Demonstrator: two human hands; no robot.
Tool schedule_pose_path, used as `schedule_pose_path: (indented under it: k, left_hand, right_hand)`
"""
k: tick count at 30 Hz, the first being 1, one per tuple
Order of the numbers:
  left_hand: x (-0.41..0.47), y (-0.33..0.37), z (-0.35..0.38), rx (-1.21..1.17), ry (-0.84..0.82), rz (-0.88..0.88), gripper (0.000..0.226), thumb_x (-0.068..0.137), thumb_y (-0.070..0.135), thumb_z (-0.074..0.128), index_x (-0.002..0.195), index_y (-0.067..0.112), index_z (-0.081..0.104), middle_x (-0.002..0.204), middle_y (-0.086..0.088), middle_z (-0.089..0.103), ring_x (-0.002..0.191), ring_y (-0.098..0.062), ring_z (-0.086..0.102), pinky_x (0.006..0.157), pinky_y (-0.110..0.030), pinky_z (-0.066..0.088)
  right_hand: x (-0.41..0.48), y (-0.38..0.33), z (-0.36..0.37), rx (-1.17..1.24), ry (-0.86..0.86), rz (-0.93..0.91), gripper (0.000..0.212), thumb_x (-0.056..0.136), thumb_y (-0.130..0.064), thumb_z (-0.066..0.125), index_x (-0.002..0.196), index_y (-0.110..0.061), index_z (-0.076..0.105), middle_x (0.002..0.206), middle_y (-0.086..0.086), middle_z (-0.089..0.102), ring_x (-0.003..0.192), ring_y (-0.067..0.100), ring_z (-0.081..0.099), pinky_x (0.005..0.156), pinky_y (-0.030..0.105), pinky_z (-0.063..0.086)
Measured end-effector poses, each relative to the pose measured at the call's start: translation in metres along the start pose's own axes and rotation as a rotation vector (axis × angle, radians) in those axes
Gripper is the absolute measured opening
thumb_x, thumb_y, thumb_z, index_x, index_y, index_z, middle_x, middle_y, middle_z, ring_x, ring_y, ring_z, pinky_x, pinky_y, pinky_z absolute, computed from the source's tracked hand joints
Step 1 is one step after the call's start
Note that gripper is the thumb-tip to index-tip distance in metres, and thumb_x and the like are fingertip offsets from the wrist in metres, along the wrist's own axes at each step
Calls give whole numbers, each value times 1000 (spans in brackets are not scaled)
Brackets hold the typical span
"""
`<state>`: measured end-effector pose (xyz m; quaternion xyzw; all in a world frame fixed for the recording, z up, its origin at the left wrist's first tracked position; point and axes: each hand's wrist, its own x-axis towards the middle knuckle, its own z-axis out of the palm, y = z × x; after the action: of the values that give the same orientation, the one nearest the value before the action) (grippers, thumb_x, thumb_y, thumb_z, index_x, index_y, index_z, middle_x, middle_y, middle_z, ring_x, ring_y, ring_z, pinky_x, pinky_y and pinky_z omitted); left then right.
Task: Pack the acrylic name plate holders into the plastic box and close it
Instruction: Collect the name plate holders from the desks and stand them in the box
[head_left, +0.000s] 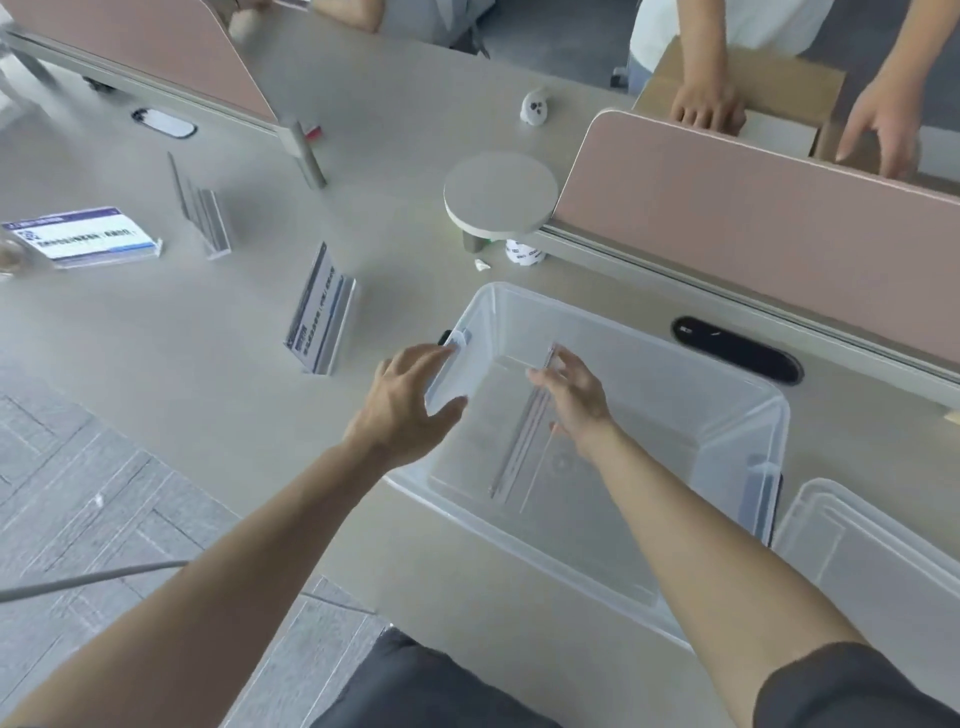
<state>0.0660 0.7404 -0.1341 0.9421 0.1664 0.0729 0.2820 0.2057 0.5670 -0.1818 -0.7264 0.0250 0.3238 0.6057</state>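
Observation:
A clear plastic box (727, 379) stands open on the desk before me. My right hand (571, 395) is inside it, fingers around the top of a clear acrylic name plate holder (524, 441) that stands on the box floor. My left hand (410, 400) rests on the box's left latch handle (447, 374), fingers spread. Outside the box, an upright holder with a printed card (319, 312) stands left of it. Further left stand an empty clear holder (205, 213) and a holder lying flat with a card (80, 236). The clear lid (872, 561) lies to the right.
A round grey stand (498, 192) and a small white roll (522, 252) sit behind the box. Pink desk dividers (753, 218) rise at right and far left. Another person's hands (706, 106) hold a cardboard box beyond the divider. A black cable slot (737, 348) lies right of the box.

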Motion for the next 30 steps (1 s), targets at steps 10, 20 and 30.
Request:
schedule_pose_path:
  k: [10, 20, 30]
  left_hand:
    - [14, -31, 36, -25, -107, -50, 66, 81, 47, 55, 142, 24, 43, 140, -7, 48, 125, -34, 43, 104, -34, 33]
    - [13, -45, 24, -245, -119, -29, 76, 78, 50, 48, 149, 26, 33, 112, -1, 58, 111, -19, 41, 93, -27, 34]
    - [16, -44, 25, -270, -96, -26, 71, 79, 33, 49, 148, 23, 36, 120, -5, 63, 107, -17, 47, 97, -23, 31]
  right_hand:
    - [18, 39, 27, -54, 8, 11, 68, 83, -34, 71, 145, -32, 43, 145, -10, 50, 134, 9, 46, 110, 37, 37]
    - [-29, 32, 13, -817, -264, -14, 107, 67, -65, 74, 149, -55, 6, 154, -2, 40, 125, 22, 55, 103, 36, 45]
    - [-26, 33, 18, -887, -283, -29, 112, 74, -63, 72, 147, -54, -13, 156, -9, 36, 129, 18, 52, 109, 36, 41]
